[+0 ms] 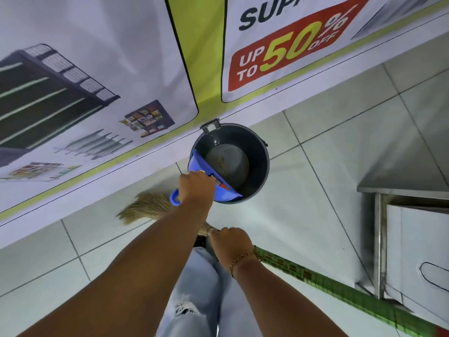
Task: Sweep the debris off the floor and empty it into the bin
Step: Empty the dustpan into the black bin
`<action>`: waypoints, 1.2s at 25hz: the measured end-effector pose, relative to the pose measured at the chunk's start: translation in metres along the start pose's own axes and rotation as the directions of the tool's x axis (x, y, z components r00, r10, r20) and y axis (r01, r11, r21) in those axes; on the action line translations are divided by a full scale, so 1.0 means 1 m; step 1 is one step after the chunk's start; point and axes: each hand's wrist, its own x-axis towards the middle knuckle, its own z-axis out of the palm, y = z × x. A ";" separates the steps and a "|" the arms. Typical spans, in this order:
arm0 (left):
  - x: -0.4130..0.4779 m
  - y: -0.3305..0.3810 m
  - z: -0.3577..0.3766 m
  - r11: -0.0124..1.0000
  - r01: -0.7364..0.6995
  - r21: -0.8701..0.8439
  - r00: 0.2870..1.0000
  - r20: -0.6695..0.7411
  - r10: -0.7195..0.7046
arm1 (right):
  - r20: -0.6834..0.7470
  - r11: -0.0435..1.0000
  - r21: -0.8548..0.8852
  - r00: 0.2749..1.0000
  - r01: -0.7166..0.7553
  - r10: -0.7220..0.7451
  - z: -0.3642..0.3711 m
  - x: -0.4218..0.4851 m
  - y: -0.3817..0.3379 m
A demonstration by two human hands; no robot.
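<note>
Hands busy: left hand (pixel 196 188) clenched on the blue dustpan (pixel 213 181), tipped over the grey bin (pixel 257 152) rim; right hand (pixel 230 242) grips the grass broom (pixel 148 210). Emptying step, debris apparently landing inside. Next, probably a shake, then lift clear.

The left hand (pixel 196 187) is stretched forward on a nearly straight arm, knuckles up, its fingers curled tight around a handle, so that the wrist lies just behind the grip and the forearm runs back and down from it. The right hand (pixel 232 244) sits lower and closer to the body, fist closed with the thumb side forward, gripping a shaft that passes out behind the wrist to the right. A thin chain bracelet circles the right wrist just behind that grip, and both bare forearms converge toward the body.
</note>
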 end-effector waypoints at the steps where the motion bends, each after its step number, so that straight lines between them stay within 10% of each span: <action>1: 0.000 0.003 -0.002 1.000 -0.015 0.022 1.000 -0.004 0.015 | 0.008 1.000 -0.002 1.000 0.006 -0.006 -0.002 -0.001 0.000; 20: -0.044 0.005 0.041 0.886 0.159 -0.435 0.960 -0.139 -0.241 | 0.033 0.987 -0.137 0.996 0.081 -0.077 0.003 -0.020 0.013; 30: -0.135 -0.050 0.111 0.451 0.224 -0.864 0.813 -0.090 -0.575 | 0.051 0.975 -0.163 0.988 0.150 -0.144 0.019 -0.044 -0.059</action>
